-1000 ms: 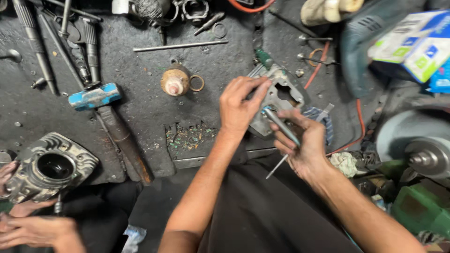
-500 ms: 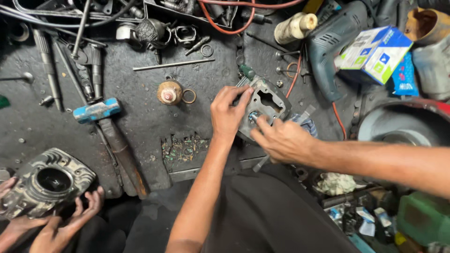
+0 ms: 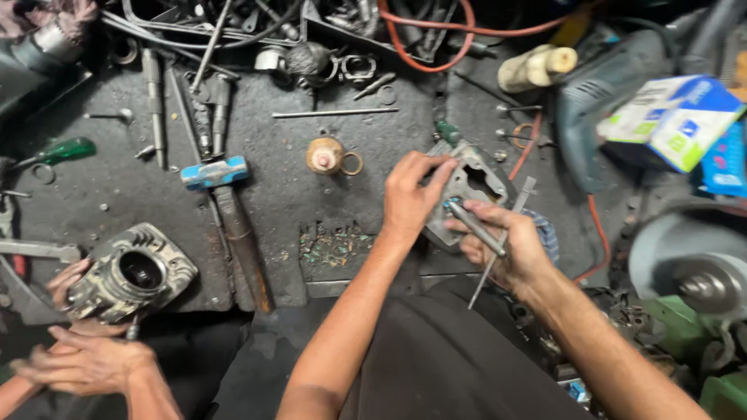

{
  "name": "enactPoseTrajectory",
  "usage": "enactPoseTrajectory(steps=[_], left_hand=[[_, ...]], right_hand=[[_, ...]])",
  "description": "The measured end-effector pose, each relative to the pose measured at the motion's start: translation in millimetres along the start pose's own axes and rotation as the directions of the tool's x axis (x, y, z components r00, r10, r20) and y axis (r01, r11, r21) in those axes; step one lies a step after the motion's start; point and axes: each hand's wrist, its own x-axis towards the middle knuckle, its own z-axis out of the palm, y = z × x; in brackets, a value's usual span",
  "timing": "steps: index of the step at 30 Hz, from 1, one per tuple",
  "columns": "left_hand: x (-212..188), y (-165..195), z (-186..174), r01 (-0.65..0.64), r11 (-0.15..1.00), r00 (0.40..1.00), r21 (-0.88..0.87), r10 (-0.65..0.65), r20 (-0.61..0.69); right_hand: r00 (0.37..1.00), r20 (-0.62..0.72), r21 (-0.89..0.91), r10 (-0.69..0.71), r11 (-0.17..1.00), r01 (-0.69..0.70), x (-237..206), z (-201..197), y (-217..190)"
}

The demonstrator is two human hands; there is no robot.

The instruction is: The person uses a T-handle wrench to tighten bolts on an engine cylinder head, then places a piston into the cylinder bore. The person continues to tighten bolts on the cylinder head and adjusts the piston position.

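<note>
The left hand [image 3: 411, 196] is curled over the near edge of a grey metal casting [image 3: 471, 187], fingers pinched on its rim. The right hand [image 3: 506, 245] is closed around two slim metal rods [image 3: 489, 241], one tip set against the casting. The casting, a flat, grimy plate with an opening, is held tilted above the dark workbench [image 3: 296, 194], right of a blue-headed hammer [image 3: 222, 202].

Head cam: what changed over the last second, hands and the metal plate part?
The right hand closed in over the flat metal casting half a second ago, then drew back, bringing its thin tool to the part's near edge. The left hand kept its grip on the casting throughout. The hammer stayed put, and another person's hands remained on the engine cylinder.
</note>
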Motion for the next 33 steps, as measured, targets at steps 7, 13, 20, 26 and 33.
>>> enactPoseTrajectory(steps=[7,13,20,26,33], left_hand=[[-1,-1,1,0.041,0.999,0.999,-0.031,-0.041,0.006],[1,5,-1,0.042,0.998,0.999,-0.043,-0.043,-0.01],[1,2,-1,0.03,0.999,1.0,0.018,-0.03,-0.004],[0,0,-2,0.006,0.999,1.0,0.049,-0.007,0.03],[1,-4,0,0.028,0.999,0.999,0.019,-0.029,0.033]], right_hand=[[0.722,0.366,-0.77,-0.587,0.244,0.589,-24,-53,-55],[0.735,0.662,-0.73,-0.146,0.096,0.677,19,-15,-22],[0.936,0.351,-0.561,-0.04,0.791,0.244,2,-5,26],[0.985,-0.102,0.079,0.136,0.989,-0.129,-12,19,14],[0.844,-0.22,-0.406,-0.488,0.833,0.376,-26,-59,-40]])
